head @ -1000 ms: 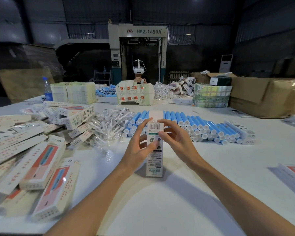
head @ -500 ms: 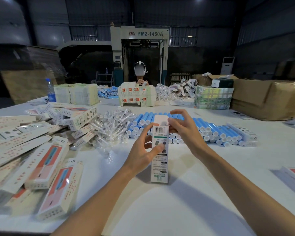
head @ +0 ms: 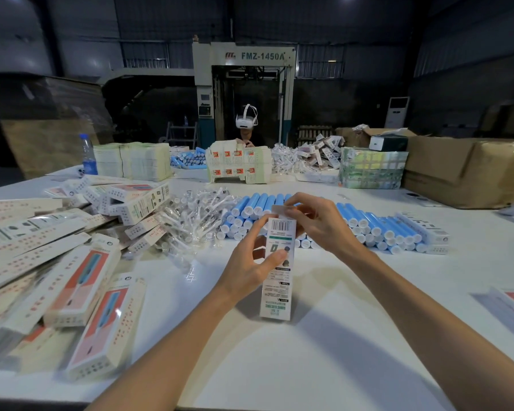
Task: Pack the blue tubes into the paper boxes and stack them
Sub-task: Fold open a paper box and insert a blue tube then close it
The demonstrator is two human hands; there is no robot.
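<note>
OBJECT: paper box (head: 278, 262), upright near centre of counter (head: 309, 366), just in front of the blue tubes (head: 368, 226) | HANDLING: light, thin card, likely dents if squeezed; hold by long edges at mid-body | GRIP: left hand (head: 250, 271) curled round box mid-body, thumb on printed face; right hand (head: 318, 223) pinches top flap (head: 281, 209).

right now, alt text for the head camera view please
A left hand grips a tall white printed paper box standing on a white table while the right hand pinches its top flap. Rows of blue plastic tubes lie behind; more boxes pile at left.
</note>
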